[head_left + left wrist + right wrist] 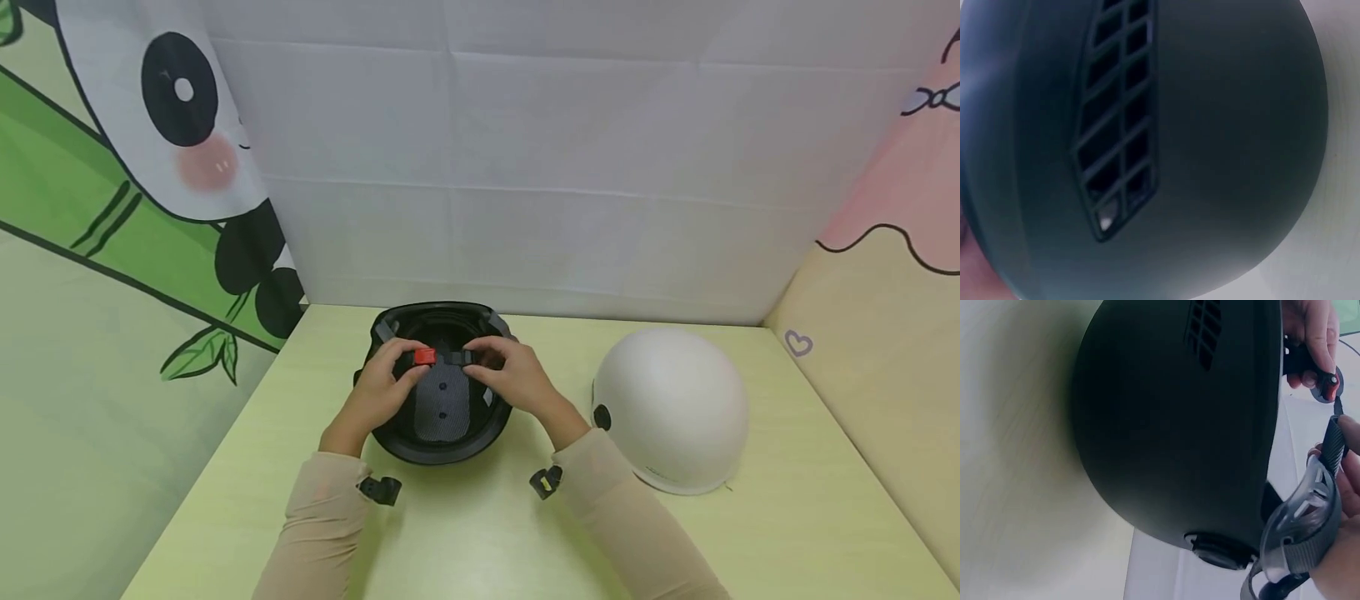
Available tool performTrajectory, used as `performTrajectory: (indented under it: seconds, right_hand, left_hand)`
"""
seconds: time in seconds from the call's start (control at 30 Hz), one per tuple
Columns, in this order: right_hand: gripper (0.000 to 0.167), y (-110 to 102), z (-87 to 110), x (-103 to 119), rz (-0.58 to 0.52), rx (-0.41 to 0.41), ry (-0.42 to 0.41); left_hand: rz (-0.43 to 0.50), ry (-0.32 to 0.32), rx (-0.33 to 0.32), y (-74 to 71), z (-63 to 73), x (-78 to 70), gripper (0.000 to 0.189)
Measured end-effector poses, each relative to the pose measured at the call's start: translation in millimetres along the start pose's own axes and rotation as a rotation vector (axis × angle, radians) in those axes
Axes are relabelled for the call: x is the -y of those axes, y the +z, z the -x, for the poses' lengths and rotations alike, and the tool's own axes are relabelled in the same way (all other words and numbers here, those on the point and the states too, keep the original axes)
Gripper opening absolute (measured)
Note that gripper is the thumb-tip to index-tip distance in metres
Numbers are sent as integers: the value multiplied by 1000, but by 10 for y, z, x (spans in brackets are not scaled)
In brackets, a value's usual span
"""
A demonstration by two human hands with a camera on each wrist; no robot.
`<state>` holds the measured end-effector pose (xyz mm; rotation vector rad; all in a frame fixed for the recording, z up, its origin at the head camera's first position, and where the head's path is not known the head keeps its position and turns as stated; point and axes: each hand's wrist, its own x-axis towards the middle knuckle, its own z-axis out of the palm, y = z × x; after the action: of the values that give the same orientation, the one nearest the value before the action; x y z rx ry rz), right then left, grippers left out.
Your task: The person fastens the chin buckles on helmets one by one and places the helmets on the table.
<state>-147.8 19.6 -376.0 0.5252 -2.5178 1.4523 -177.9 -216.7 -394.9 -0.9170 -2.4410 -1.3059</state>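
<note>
A black helmet lies upside down, its dark padded inside facing up. Over the opening, my left hand pinches the red-and-black half of the chin strap buckle. Facing it, the black half of the buckle is between the thumb and fingers of my right hand. The two halves nearly meet, with a narrow gap in the head view. A grey strap and a clear plastic piece hang by my right hand in the right wrist view. The helmet's vented shell fills most of the left wrist view.
To the right on the pale yellow table stands a white helmet, dome up. A white backdrop rises behind the table's far edge. Printed cloth panels with cartoon figures flank it on both sides.
</note>
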Motion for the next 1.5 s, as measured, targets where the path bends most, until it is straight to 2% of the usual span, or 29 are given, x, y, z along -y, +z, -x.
performTrajectory:
  seconds: [0.43, 0.77, 0.87, 1.07, 1.17, 1.27, 1.5]
  right_hand:
    - [28, 83, -58, 12, 48, 28, 29]
    - [29, 128, -56, 86, 73, 35, 94]
    - [29, 145, -58, 108, 84, 36, 119]
    - [29, 161, -64, 143, 97, 36, 136]
    - [28, 161, -66, 146, 97, 40, 132]
    - [28, 161, -68, 142, 104, 44, 120]
    - [29, 163, -63, 134, 131, 47, 114]
  left_hand:
    - [3, 8, 11, 29, -19, -9, 29]
    - [11, 15, 34, 29, -22, -8, 29]
    - [14, -15, 31, 29, -12, -1, 31]
    - [28, -130, 26, 26, 9, -16, 35]
    - [26, -150, 26, 25, 8, -24, 34]
    - [17, -144, 28, 24, 8, -22, 33]
    - [-1, -74, 18, 34, 1, -16, 29]
